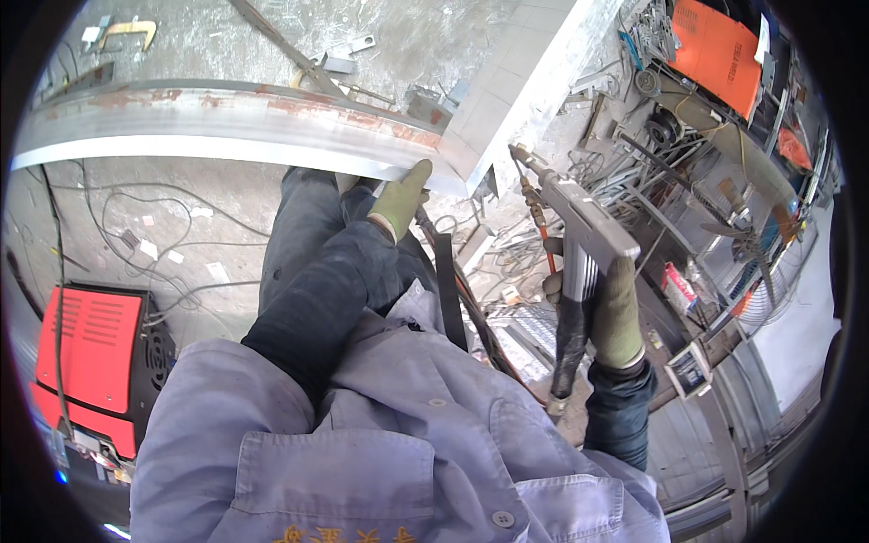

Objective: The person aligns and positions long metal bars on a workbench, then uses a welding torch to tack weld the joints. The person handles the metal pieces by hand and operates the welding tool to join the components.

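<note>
My right hand (618, 317), in a green and dark work glove, is wrapped round the grip of a grey handheld welding gun (579, 213). The gun's narrow nozzle points up and left, its tip a short way right of the frame corner and apart from it. A hose with brass fittings and an orange line run along the gun. Also gloved, my left hand (401, 201) grips the near edge of a metal frame (262, 136) by its mitred corner. Some of its fingers are hidden behind the edge. Reddish-brown patches mark the frame's long bar.
A red and black machine (90, 357) stands on the floor at left, with loose cables (181, 242) near it. Metal offcuts (588, 163) lie heaped at right, beside an orange cabinet (715, 54) and a fan (751, 258). A yellow clamp (128, 34) lies at far left.
</note>
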Demonstrator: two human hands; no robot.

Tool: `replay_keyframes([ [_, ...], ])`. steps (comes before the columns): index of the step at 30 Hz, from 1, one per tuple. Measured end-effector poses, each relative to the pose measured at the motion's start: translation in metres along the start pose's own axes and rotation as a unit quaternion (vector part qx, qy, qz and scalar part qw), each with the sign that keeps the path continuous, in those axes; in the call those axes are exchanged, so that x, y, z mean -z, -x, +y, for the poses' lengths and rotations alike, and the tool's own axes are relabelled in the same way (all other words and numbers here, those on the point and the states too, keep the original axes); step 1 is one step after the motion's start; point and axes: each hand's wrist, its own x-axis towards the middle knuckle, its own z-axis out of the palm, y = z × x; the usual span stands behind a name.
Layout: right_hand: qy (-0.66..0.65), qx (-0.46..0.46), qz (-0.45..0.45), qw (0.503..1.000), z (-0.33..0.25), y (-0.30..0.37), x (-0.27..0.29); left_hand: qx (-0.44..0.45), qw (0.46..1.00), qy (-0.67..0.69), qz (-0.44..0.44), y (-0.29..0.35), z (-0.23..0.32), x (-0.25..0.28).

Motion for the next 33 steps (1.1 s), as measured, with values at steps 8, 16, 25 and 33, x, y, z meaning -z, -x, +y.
replay_keyframes([
  [8,-0.163,0.056,0.072,0.982,0.116,0.028,-0.009,0.085,0.973,0.204,0.071,0.001,-0.007,-0.023],
  [16,-0.231,0.099,0.129,0.959,0.225,0.045,0.007,0.201,0.962,0.159,0.098,-0.009,0.084,-0.053],
  [25,-0.284,0.131,0.146,0.938,0.293,0.065,0.015,0.174,0.980,0.068,0.063,-0.014,0.042,-0.062],
  [33,-0.199,0.155,0.094,0.963,0.327,0.074,0.026,-0.033,0.978,-0.148,0.142,-0.033,-0.023,-0.066],
])
